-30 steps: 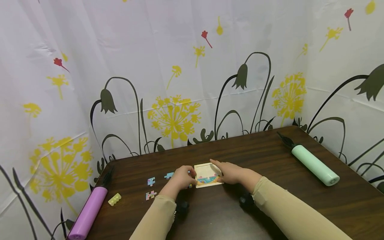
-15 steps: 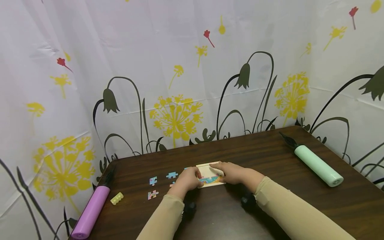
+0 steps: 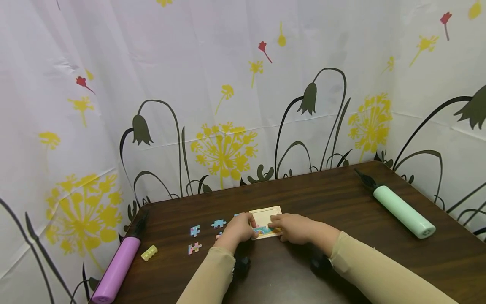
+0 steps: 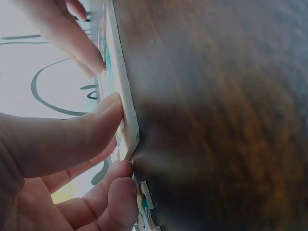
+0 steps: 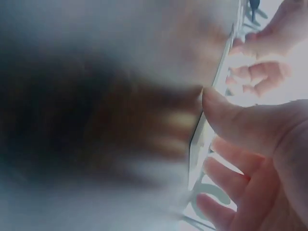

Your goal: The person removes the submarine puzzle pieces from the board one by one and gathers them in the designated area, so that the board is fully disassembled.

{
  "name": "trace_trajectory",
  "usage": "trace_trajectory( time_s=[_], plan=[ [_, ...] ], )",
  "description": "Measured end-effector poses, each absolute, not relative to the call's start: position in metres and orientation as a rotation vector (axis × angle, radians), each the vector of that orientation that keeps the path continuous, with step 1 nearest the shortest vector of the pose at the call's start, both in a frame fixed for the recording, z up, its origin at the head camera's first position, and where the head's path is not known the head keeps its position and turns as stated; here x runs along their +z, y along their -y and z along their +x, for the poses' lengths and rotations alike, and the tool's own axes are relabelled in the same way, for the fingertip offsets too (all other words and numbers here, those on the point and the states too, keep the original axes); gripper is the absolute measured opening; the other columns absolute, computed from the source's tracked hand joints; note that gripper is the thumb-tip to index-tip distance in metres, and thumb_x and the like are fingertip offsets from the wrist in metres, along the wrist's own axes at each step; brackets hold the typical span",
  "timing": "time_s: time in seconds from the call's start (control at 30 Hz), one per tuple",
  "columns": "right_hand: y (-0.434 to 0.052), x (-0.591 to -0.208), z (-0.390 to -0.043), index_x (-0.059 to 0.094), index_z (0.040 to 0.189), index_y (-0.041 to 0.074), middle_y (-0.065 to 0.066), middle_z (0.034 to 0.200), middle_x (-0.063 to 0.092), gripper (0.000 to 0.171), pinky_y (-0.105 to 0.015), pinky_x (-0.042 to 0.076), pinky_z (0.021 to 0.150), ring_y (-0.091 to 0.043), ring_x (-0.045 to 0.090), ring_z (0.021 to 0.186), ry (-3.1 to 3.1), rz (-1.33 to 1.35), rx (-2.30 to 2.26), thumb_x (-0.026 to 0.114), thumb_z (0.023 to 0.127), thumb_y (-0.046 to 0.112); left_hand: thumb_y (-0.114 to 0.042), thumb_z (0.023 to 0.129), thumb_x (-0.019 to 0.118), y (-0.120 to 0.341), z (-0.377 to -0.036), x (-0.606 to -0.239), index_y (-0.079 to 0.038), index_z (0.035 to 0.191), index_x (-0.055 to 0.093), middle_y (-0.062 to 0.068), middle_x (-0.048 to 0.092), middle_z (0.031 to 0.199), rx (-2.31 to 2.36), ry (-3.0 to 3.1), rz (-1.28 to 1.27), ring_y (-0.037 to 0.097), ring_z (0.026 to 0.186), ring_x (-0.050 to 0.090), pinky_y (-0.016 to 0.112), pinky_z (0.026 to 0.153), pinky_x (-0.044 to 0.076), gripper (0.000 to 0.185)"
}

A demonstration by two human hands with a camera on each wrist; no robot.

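A small pale wooden puzzle tray (image 3: 262, 217) lies on the dark table, with joined teal and orange jigsaw pieces (image 3: 263, 230) along its near side. My left hand (image 3: 237, 228) grips the tray's left side. In the left wrist view its thumb (image 4: 108, 115) presses on the near rim, and curled fingers (image 4: 120, 195) sit against the outer edge. Over the tray's right part, my right hand (image 3: 295, 228) reaches in with extended fingers touching the pieces. Its thumb (image 5: 224, 110) meets the near edge in the right wrist view. The fingers partly cover the pieces.
Several loose jigsaw pieces (image 3: 194, 248) lie left of the tray, some partly behind my left hand. Farther left are a small yellow block (image 3: 149, 253) and a purple hand pump (image 3: 117, 270). A mint-green pump (image 3: 404, 211) lies at the right. A floral curtain (image 3: 228, 105) hangs behind.
My right fingers have come down from the tray's far right corner toward the pieces at its near side. The left hand has shifted slightly right along the tray, uncovering loose pieces.
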State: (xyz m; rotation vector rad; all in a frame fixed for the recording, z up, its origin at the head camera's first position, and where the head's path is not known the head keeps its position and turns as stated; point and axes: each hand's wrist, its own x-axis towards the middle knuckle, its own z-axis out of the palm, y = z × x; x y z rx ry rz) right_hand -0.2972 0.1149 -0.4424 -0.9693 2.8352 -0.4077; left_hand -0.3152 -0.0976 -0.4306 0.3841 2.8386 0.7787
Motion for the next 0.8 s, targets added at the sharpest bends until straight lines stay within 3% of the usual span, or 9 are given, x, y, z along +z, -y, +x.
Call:
trace_trajectory(
  time_s=[0.4,0.8],
  plan=[
    [-0.113,-0.438,-0.271,0.05,0.146,0.014,-0.009,0.151,0.042,0.06,-0.045,0.036,0.106,-0.028,0.036,0.14,-2.754,-1.033,-0.405,0.072,0.091,0.021,-0.005,0.076,0.081,0.098,-0.315,-0.433,-0.009,0.083,0.061,0.004,0.056,0.078,0.827,-2.821,0.378,0.024,0.066,0.048,0.037,0.06,0.04,0.022],
    [-0.11,-0.434,-0.268,0.054,0.143,0.012,-0.009,0.151,0.043,0.057,-0.045,0.034,0.108,-0.028,0.036,0.14,-2.752,-1.013,-0.395,0.071,0.092,0.029,-0.002,0.074,0.081,0.097,-0.315,-0.431,-0.007,0.084,0.06,0.005,0.055,0.078,0.872,-2.836,0.386,0.024,0.065,0.048,0.036,0.058,0.039,0.024]
  ],
)
